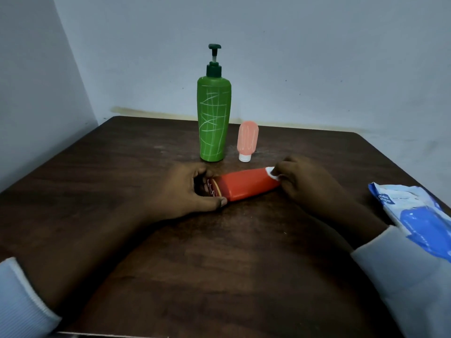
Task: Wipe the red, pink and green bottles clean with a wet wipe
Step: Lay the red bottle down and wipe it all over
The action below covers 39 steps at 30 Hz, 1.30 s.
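Observation:
The red bottle (246, 185) lies on its side in the middle of the brown table (219, 264). My left hand (188, 191) grips its left end, thumb on the near side. My right hand (307, 184) is closed on a white wet wipe (272, 173) and presses it against the bottle's right end. Most of the wipe is hidden under my fingers. Behind them stands the tall green pump bottle (213, 118), covered with white scribble lines. The small pink bottle (247, 141) stands cap-down just to its right, with faint marks on it.
A blue and white pack of wet wipes (419, 215) lies at the table's right edge, beside my right forearm. Pale walls close off the back and the left side of the table.

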Motion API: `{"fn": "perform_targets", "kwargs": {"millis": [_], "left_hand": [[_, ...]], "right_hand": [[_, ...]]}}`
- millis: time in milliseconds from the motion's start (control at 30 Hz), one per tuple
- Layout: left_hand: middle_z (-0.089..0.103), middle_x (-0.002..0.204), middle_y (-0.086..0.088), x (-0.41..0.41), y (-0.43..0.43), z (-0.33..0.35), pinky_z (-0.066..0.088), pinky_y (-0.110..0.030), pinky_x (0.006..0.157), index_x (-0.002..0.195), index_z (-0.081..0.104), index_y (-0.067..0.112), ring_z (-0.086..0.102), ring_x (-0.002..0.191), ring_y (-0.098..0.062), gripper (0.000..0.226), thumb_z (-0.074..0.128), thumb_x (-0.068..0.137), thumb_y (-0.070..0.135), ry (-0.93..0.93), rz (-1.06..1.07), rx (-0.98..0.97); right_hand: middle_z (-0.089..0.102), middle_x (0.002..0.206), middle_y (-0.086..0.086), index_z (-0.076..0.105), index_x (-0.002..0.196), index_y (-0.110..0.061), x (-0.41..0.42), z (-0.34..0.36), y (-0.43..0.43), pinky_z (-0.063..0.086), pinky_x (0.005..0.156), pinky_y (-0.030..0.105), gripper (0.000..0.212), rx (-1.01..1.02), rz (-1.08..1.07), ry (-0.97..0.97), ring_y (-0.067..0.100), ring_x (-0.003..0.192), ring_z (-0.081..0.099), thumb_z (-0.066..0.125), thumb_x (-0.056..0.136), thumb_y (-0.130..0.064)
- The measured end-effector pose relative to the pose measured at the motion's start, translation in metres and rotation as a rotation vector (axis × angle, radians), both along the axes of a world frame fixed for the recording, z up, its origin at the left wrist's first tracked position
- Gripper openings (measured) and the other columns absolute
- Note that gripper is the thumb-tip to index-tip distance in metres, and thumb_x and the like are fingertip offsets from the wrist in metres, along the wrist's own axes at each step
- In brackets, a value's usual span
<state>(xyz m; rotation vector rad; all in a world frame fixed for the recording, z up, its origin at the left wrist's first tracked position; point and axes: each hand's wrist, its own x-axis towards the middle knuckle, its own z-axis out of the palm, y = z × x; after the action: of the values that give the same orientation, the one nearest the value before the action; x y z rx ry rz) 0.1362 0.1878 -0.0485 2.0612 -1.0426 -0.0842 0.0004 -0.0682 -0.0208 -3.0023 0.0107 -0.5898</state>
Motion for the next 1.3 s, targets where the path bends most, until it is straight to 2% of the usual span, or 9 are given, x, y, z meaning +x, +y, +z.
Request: {"fn": "perform_targets", "kwargs": {"millis": [200,267,367,500,700,800,967,1167,1300], "left_hand": [[0.07,0.1,0.012,-0.003,-0.001,0.003,0.06,-0.031,0.077,0.105,0.065,0.029,0.068,0.089,-0.002,0.05,0.094,0.066,0.038,-0.076,-0.04,0.028],[0.069,0.101,0.015,-0.005,-0.001,0.004,0.058,-0.022,0.077,0.105,0.064,0.03,0.066,0.092,0.003,0.049,0.094,0.067,0.035,-0.066,-0.055,0.018],[0.068,0.107,0.018,-0.005,-0.001,0.003,0.057,-0.022,0.082,0.111,0.066,0.029,0.064,0.098,0.006,0.054,0.094,0.066,0.039,-0.088,-0.062,0.006],[0.06,0.109,0.025,-0.006,-0.001,0.006,0.046,-0.009,0.083,0.121,0.067,0.026,0.058,0.101,0.008,0.063,0.092,0.067,0.045,-0.25,-0.051,0.053],[0.062,0.101,0.007,-0.006,0.001,0.005,0.048,-0.033,0.079,0.108,0.067,0.016,0.053,0.093,-0.01,0.049,0.086,0.075,0.046,-0.555,-0.108,0.084],[0.062,0.105,0.009,-0.005,0.002,0.007,0.047,-0.032,0.082,0.114,0.067,0.017,0.052,0.096,-0.007,0.052,0.085,0.076,0.049,-0.552,-0.118,0.092],[0.065,0.113,0.01,-0.006,0.0,0.008,0.047,-0.032,0.087,0.119,0.068,0.018,0.054,0.102,-0.005,0.056,0.086,0.075,0.048,-0.561,-0.13,0.084],[0.063,0.111,0.01,-0.006,-0.001,0.005,0.048,-0.036,0.088,0.118,0.066,0.02,0.051,0.103,-0.005,0.051,0.081,0.079,0.05,-0.608,-0.137,0.121],[0.056,0.109,0.019,-0.004,-0.001,0.003,0.048,-0.037,0.089,0.119,0.065,0.023,0.049,0.098,0.0,0.055,0.079,0.078,0.056,-0.59,-0.106,0.093]], "right_hand": [[0.064,0.105,0.006,0.069,0.109,-0.012,0.008,-0.012,0.049,0.046,0.081,0.032,0.023,-0.063,0.34,0.018,0.02,0.097,0.056,0.058,0.09,-0.008],[0.064,0.106,0.006,0.069,0.108,-0.013,0.011,-0.011,0.032,0.042,0.081,0.03,0.023,-0.042,0.256,-0.028,0.021,0.097,0.056,0.059,0.088,-0.006],[0.066,0.107,0.007,0.069,0.105,-0.014,0.008,-0.005,-0.002,0.032,0.077,0.025,0.021,0.013,0.032,-0.072,0.025,0.099,0.057,0.06,0.087,-0.005],[0.07,0.106,0.009,0.068,0.11,-0.015,0.006,-0.004,-0.005,0.038,0.076,0.03,0.021,0.017,-0.079,-0.122,0.027,0.096,0.059,0.057,0.093,-0.01],[0.07,0.117,0.007,0.063,0.119,-0.014,0.008,-0.006,0.056,0.049,0.092,0.035,0.03,0.013,0.243,-0.106,0.023,0.105,0.063,0.051,0.092,-0.014],[0.07,0.108,0.004,0.059,0.117,-0.022,0.01,-0.002,0.036,0.05,0.078,0.035,0.023,0.099,0.13,-0.084,0.022,0.093,0.065,0.048,0.097,-0.021],[0.063,0.082,-0.002,0.056,0.102,-0.025,-0.002,0.004,-0.014,0.031,0.054,0.026,0.008,0.112,-0.101,-0.084,0.021,0.071,0.06,0.052,0.097,-0.021],[0.069,0.108,0.005,0.059,0.118,-0.018,0.005,-0.007,0.045,0.039,0.073,0.025,0.024,0.017,0.141,-0.108,0.021,0.09,0.064,0.053,0.095,-0.019],[0.07,0.105,0.004,0.057,0.117,-0.023,0.011,-0.005,0.042,0.047,0.071,0.03,0.021,0.076,0.146,-0.106,0.019,0.085,0.064,0.052,0.096,-0.02]]}}
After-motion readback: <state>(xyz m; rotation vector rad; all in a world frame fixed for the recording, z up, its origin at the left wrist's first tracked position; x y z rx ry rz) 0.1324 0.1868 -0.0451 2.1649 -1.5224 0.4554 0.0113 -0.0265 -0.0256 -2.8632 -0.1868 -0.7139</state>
